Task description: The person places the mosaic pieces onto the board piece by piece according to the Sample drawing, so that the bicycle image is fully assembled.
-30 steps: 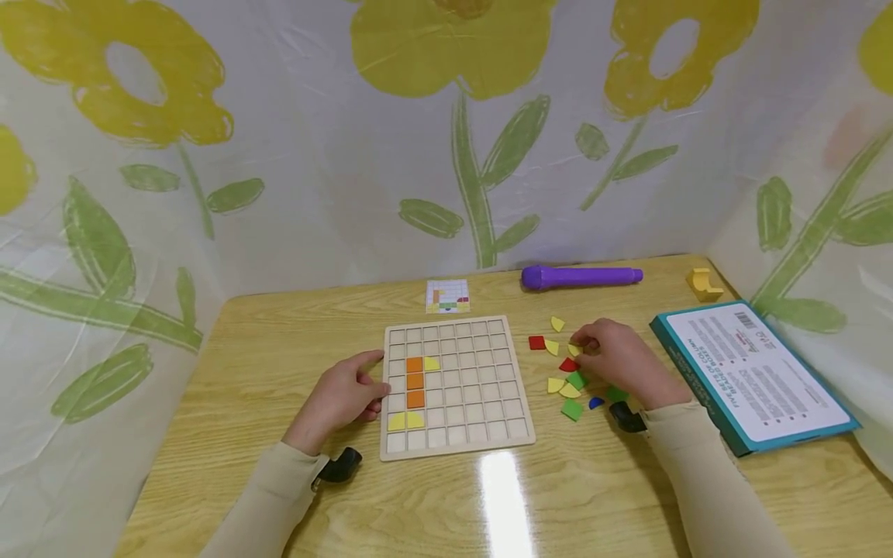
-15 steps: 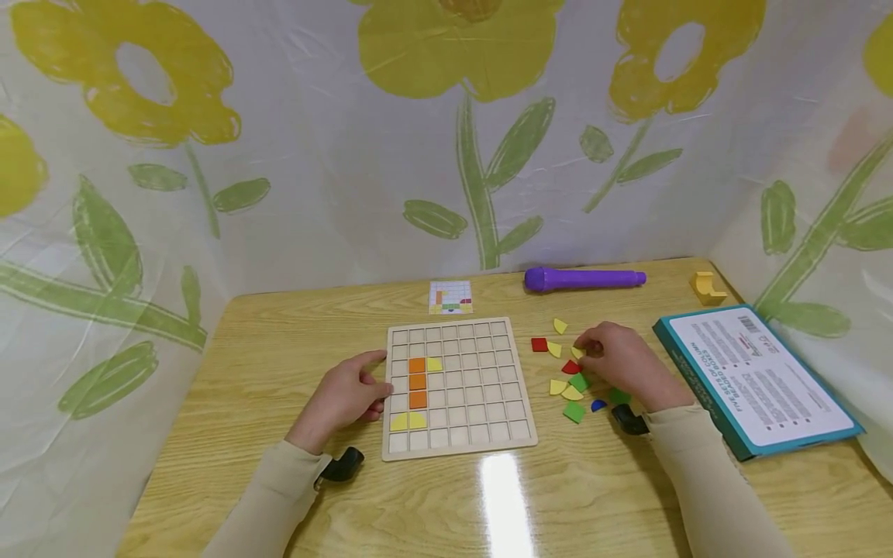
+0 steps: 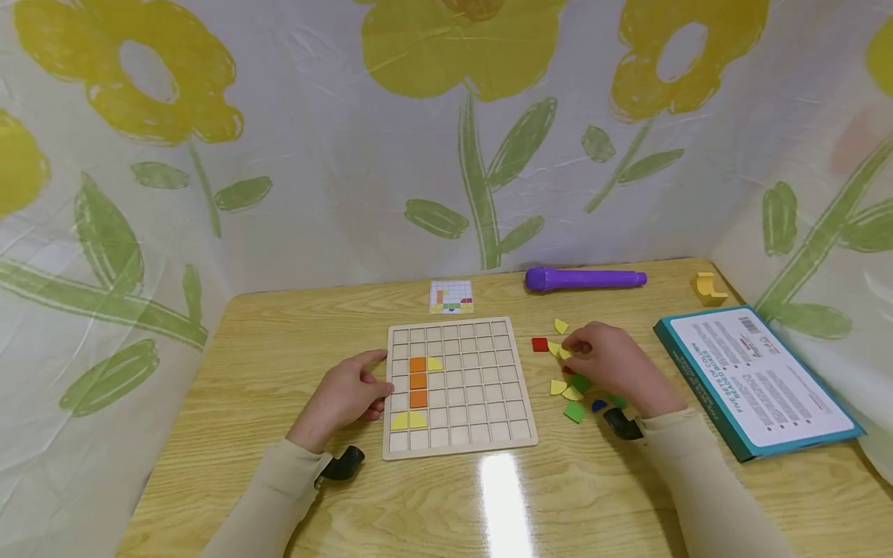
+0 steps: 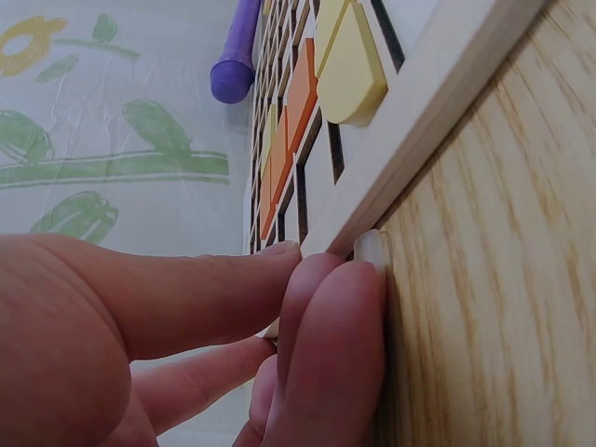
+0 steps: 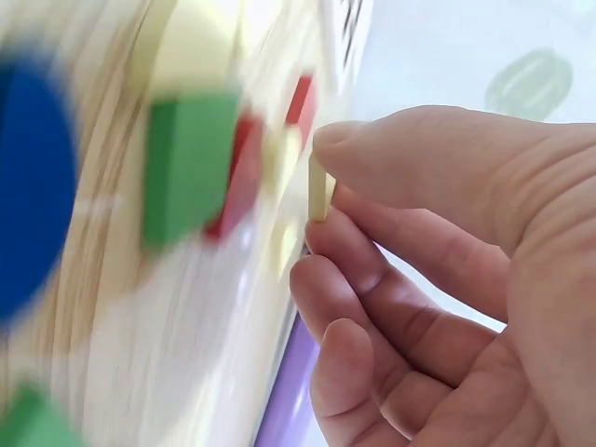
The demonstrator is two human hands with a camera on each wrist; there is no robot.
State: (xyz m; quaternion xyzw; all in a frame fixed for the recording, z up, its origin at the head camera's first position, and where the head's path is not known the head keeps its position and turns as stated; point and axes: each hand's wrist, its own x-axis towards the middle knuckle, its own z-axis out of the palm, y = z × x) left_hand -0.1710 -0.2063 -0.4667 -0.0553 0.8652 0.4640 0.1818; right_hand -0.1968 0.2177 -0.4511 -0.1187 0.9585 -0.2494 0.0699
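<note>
My left hand (image 3: 344, 394) holds the left edge of a square wooden grid board (image 3: 459, 392), its thumb and curled fingers at the rim. On the board lie several orange square tiles (image 3: 418, 380), a yellow quarter-circle tile (image 3: 434, 363) beside the top one, and two yellow tiles (image 3: 408, 420) lower left. To the right, my right hand (image 3: 614, 364) pinches a pale yellow tile (image 5: 318, 189) between thumb and fingers, slightly raised over the loose pieces. Around it lie a red square tile (image 3: 540, 344), green tiles (image 3: 575, 411), yellow tiles (image 3: 557, 387) and a blue tile (image 3: 598, 405).
A small pattern card (image 3: 450, 297) lies behind the board. A purple microphone-shaped object (image 3: 586, 279) is at the back, with a yellow curved block (image 3: 708, 288) at the far right corner. A teal-edged box (image 3: 760, 376) lies right of my right hand.
My right hand has moved slightly left with the yellow tile in its pinch, off the spot where the tile was. The left hand stays at the board's edge.
</note>
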